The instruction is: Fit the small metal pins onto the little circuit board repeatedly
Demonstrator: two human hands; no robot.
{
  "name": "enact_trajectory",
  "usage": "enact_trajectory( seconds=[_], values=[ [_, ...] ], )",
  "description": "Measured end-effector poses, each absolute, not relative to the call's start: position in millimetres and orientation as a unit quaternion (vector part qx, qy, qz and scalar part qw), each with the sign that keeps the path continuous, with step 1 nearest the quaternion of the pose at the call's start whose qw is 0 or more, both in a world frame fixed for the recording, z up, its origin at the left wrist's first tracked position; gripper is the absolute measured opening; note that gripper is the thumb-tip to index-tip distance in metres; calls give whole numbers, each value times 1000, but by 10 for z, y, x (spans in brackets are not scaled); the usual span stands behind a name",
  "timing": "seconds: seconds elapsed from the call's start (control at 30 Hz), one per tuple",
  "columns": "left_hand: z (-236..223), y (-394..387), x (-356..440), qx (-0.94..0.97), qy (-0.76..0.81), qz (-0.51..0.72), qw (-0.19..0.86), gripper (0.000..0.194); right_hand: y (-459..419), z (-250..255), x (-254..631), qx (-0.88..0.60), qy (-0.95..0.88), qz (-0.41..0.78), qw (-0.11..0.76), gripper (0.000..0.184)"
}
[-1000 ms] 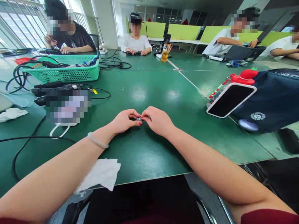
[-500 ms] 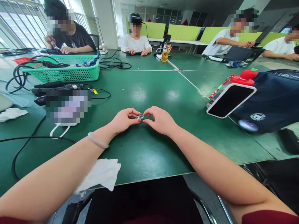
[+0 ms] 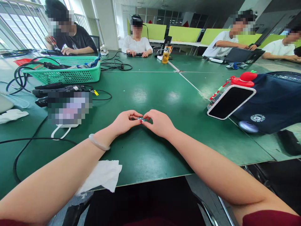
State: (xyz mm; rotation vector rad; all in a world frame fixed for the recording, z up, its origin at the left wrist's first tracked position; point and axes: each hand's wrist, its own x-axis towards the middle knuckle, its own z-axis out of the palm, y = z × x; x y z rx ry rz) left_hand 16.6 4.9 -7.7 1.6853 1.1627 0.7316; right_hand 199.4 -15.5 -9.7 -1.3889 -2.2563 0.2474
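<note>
Just above the middle of the green table [image 3: 141, 158], a small dark piece with silvery parts [image 3: 140, 119], like a tiny circuit board, sits between my two hands. My left hand [image 3: 127, 122] pinches it between thumb and fingers from the left. From the right, my right hand [image 3: 160, 122] is closed on its edge, thumb below and fingertips above. The fingers cover much of the piece, so its full shape is hidden. A pale bangle [image 3: 98, 142] circles my left wrist.
To the left are a green basket [image 3: 63, 73] of cables, black devices [image 3: 58, 91] and a blurred phone [image 3: 70, 108]. A tissue [image 3: 103, 174] lies by the front edge. A phone [image 3: 231, 102] leans against a dark bag [image 3: 270, 103] on the right. Several people sit across the table.
The small piece has tilted and shows a thinner, more edge-on side. My right hand has shifted slightly left and down; my left hand has hardly moved.
</note>
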Motion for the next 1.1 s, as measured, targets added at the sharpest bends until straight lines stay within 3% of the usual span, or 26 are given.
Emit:
enact_trajectory(
  seconds=[0.47,0.77,0.9,1.0,1.1],
  values=[
    [-59,37,178,694,478,308,442,31,-155,-103,1990,-502,-821,100,254,18],
    [0,-12,218,577,468,330,582,26,-167,-108,1927,-512,-824,72,232,25],
    [-8,-21,206,562,449,322,616,36,-177,-119,1856,-501,-838,45,213,31],
    [-12,53,109,590,493,336,544,36,-155,-130,1862,-503,-835,59,215,30],
    [15,191,-106,681,593,311,297,25,-114,-142,1922,-518,-815,96,240,26]
  ],
)
